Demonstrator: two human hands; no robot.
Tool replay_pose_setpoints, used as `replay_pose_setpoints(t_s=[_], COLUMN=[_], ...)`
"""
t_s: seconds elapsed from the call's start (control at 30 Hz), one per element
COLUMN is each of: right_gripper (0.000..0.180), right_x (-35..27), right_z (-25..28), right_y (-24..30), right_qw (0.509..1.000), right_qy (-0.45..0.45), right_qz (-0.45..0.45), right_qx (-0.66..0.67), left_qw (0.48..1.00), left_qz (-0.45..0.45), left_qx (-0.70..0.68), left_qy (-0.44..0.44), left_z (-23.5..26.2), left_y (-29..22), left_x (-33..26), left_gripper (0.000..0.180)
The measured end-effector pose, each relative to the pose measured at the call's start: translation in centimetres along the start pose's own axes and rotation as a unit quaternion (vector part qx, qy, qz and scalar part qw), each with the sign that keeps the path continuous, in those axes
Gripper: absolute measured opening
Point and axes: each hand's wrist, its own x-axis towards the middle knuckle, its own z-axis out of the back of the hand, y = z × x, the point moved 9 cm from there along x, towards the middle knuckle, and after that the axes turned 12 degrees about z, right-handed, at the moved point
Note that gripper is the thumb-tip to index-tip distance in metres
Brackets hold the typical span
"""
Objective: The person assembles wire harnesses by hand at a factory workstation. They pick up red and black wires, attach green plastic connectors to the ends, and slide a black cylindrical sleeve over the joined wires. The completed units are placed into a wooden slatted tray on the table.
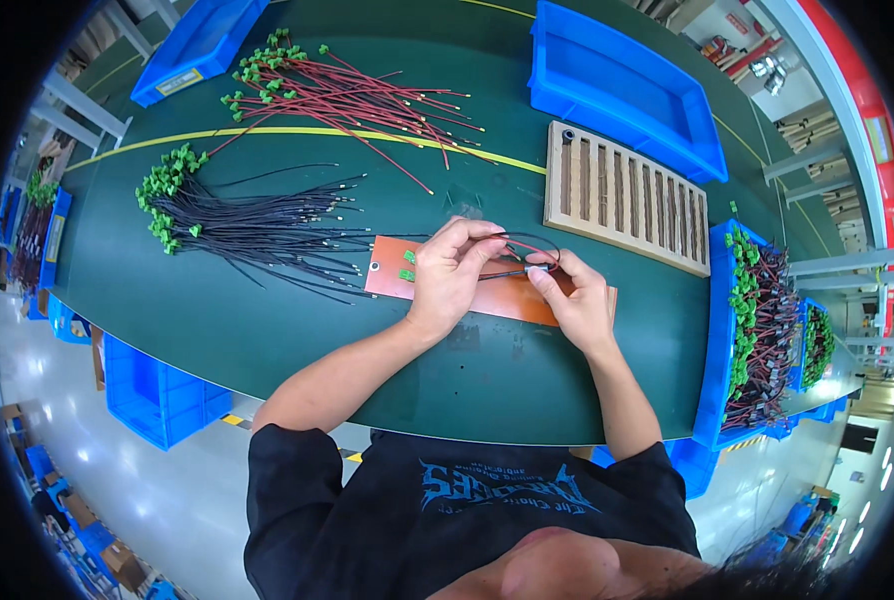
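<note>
My left hand (450, 272) and my right hand (577, 298) meet over an orange board (387, 268) lying on the green table. Both pinch a looped pair of thin wires (527, 246), one red and one black, held just above the board. Two small green connectors (408, 266) lie on the board by my left hand. To the left lies a spread bundle of black wires with green ends (237, 225). Behind it lies a bundle of red wires with green ends (337, 95).
A slotted cardboard rack (622, 195) lies behind my right hand. A blue tray (617, 85) stands at the back, another blue tray (199, 45) at the back left. A blue bin of finished wire sets (757, 330) sits at the right. A yellow line crosses the table (167, 330).
</note>
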Motion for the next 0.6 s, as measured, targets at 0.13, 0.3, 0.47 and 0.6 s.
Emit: replay_pose_setpoints(t_s=[0.13, 0.3, 0.47, 0.6], right_gripper=[0.024, 0.024, 0.024, 0.024], right_x=[-0.3, -0.4, -0.4, -0.4], right_z=[-0.2, -0.2, -0.1, -0.1], right_y=[-1.4, -1.6, -2.1, -2.0], right_qw=[0.997, 0.995, 0.994, 0.992], right_qy=[-0.021, -0.025, -0.029, -0.045], right_qz=[-0.031, -0.051, -0.045, -0.033], right_qx=[0.066, 0.084, 0.100, 0.113], left_qw=[1.000, 0.999, 0.998, 0.997], left_qz=[-0.013, 0.021, 0.043, 0.051], left_qx=[-0.006, -0.001, -0.007, -0.015], left_qy=[-0.005, 0.028, 0.037, 0.054], left_z=[0.1, -0.3, -0.3, -0.5], left_y=[-0.1, 0.4, 0.9, 1.2], left_x=[-0.2, -0.4, -0.3, -0.5], left_gripper=[0.009, 0.012, 0.012, 0.011])
